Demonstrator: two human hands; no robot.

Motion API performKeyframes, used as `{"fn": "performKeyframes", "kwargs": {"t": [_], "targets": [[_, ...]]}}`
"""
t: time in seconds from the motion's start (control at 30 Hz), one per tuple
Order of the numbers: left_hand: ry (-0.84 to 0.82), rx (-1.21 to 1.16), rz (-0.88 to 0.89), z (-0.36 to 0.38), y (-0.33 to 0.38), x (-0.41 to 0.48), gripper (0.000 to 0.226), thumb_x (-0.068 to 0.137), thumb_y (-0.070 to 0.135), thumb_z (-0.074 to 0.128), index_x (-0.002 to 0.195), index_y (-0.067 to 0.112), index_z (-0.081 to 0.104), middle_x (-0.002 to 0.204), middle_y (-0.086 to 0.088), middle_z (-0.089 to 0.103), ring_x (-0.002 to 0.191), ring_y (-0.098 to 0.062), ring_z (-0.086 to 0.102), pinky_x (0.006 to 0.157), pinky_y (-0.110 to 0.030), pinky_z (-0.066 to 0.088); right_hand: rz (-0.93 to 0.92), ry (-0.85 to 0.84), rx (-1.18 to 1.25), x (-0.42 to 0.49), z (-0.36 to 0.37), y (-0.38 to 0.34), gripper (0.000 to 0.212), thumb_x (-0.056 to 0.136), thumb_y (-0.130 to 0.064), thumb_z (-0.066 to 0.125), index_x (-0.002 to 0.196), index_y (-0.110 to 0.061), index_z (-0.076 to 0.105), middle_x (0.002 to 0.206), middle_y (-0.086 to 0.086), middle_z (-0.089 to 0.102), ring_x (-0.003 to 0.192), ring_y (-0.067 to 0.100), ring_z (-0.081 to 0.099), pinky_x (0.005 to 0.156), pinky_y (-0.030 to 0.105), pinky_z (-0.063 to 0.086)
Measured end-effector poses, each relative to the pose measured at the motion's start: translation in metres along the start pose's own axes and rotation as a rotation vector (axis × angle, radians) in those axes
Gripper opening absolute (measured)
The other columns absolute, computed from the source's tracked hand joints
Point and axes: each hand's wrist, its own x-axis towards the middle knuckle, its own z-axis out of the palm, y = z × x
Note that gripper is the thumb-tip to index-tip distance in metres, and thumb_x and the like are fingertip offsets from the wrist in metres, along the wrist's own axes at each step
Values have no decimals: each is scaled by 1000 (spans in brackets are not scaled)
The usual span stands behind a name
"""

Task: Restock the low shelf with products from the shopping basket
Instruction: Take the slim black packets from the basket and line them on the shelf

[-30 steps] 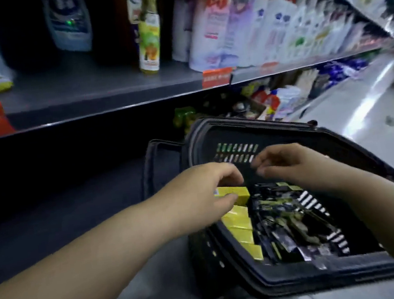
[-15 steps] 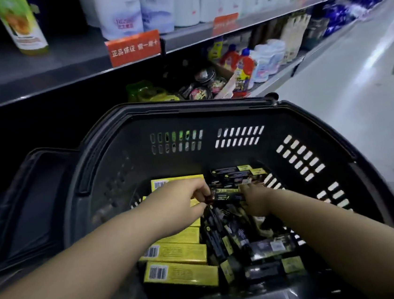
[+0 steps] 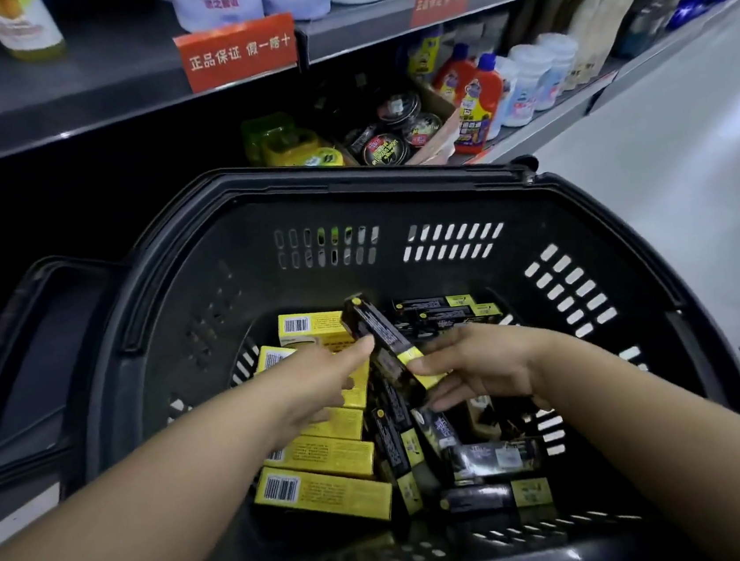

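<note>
A black shopping basket (image 3: 396, 203) fills the lower view and holds several yellow boxes (image 3: 323, 493) on its left side and several black-and-yellow boxes (image 3: 489, 455) on its right. Both hands are inside the basket. My right hand (image 3: 484, 366) grips the lower end of one black-and-yellow box (image 3: 376, 328), which is tilted up above the pile. My left hand (image 3: 319, 378) touches that box's side with thumb and fingertips. The low shelf (image 3: 540, 131) runs behind the basket.
On the low shelf stand round black tins (image 3: 393, 132) in a cardboard tray, green-yellow packs (image 3: 293, 146), and red and white bottles (image 3: 485, 92). An upper shelf with orange price tags (image 3: 236, 53) overhangs it. Grey floor lies to the right. The basket's handle (image 3: 12, 358) hangs at left.
My view has closed in on the basket. Both hands went down into it, and one black-and-yellow box has been lifted and tilted up out of the pile.
</note>
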Motion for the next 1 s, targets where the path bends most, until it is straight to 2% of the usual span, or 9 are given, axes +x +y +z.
{"fn": "performKeyframes", "kwargs": {"t": [0.1, 0.2, 0.37, 0.47, 0.67, 0.77, 0.87, 0.93, 1.0], "targets": [[-16, -421, -2, 11, 2, 3, 41, 89, 40, 56, 115, 10, 61, 95, -5, 68, 93, -24, 62, 91, -38, 45, -106, -108, -60, 0, 16, -5, 62, 68, -33, 71, 120, -1, 55, 102, 9, 68, 83, 17, 68, 72, 22, 55], [77, -556, 52, 10, 1, 6, 19, 93, 23, 54, 101, 7, 62, 95, -12, 66, 88, -27, 61, 86, -39, 50, -162, -26, -222, 9, 12, -8, 44, 80, -45, 60, 111, -14, 64, 107, 6, 70, 91, 18, 68, 79, 25, 56], [123, -503, 60, 5, -3, 13, 15, 93, 18, 54, 101, 7, 60, 100, -15, 62, 90, -28, 56, 86, -42, 53, -8, 656, -971, 54, -59, 7, 51, 93, -29, 53, 137, -9, 37, 135, 14, 47, 122, 31, 48, 100, 39, 42], [121, -451, 86, 6, -2, 16, 14, 93, 20, 55, 102, 11, 60, 99, -12, 67, 88, -25, 61, 82, -39, 55, 122, 678, -1168, 73, -85, 25, 60, 91, -26, 55, 140, -7, 25, 144, 15, 34, 130, 35, 35, 104, 41, 33], [109, -389, 128, 6, 0, 17, 6, 93, 21, 55, 98, 20, 57, 103, -11, 67, 88, -22, 60, 70, -29, 53, 131, 812, -1551, 79, -82, 29, 50, 91, -30, 53, 134, -10, 37, 132, 12, 47, 117, 33, 48, 90, 39, 43], [125, -386, 103, 5, 0, 14, 10, 93, 22, 56, 102, 21, 56, 100, -9, 66, 85, -21, 56, 79, -33, 53, 164, 607, -1355, 63, -68, 11, 35, 86, -31, 62, 113, -10, 55, 109, 8, 61, 95, 26, 60, 71, 30, 46], [154, -395, 61, 3, 0, 14, 12, 92, 23, 56, 103, 20, 58, 91, -4, 63, 77, -18, 53, 75, -31, 47, 31, 363, -797, 36, -38, -4, 26, 78, -33, 72, 84, -14, 54, 76, 2, 59, 64, 15, 58, 54, 23, 43], [148, -418, 36, 3, 1, 15, 21, 92, 23, 56, 110, 12, 59, 97, -9, 62, 81, -21, 52, 76, -33, 47, -73, 241, -422, 22, -12, -7, 24, 78, -29, 71, 83, -17, 52, 71, -1, 61, 57, 10, 61, 50, 21, 47], [126, -464, 28, 4, 3, 15, 23, 93, 21, 55, 110, 7, 60, 105, -16, 65, 88, -26, 56, 83, -37, 50, -175, 186, -284, 17, 8, -4, 25, 79, -27, 71, 90, -18, 50, 74, -2, 63, 62, 8, 63, 59, 26, 51]]}}
